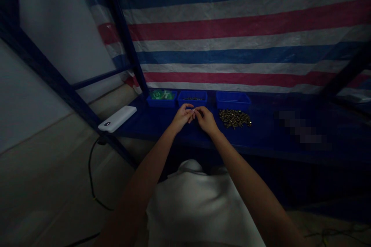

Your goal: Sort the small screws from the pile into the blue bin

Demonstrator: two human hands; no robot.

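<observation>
My left hand point(182, 117) and my right hand point(205, 119) meet fingertip to fingertip over the blue shelf, both pinched closed. Whatever sits between the fingers is too small and dark to name. Right of my right hand lies a heap of small brass-coloured metal parts point(234, 119). Just behind my hands stands a blue bin point(192, 94) with small metal pieces inside. Another blue bin point(233, 101) is behind the heap.
At the left, a blue bin point(162, 104) holds green-and-white packets point(161, 95). A white power bank-like box point(117, 118) lies at the shelf's left end. Blue frame posts point(123, 27) and a striped plastic sheet point(232, 27) bound the shelf point(261, 135). A blurred patch covers something at right.
</observation>
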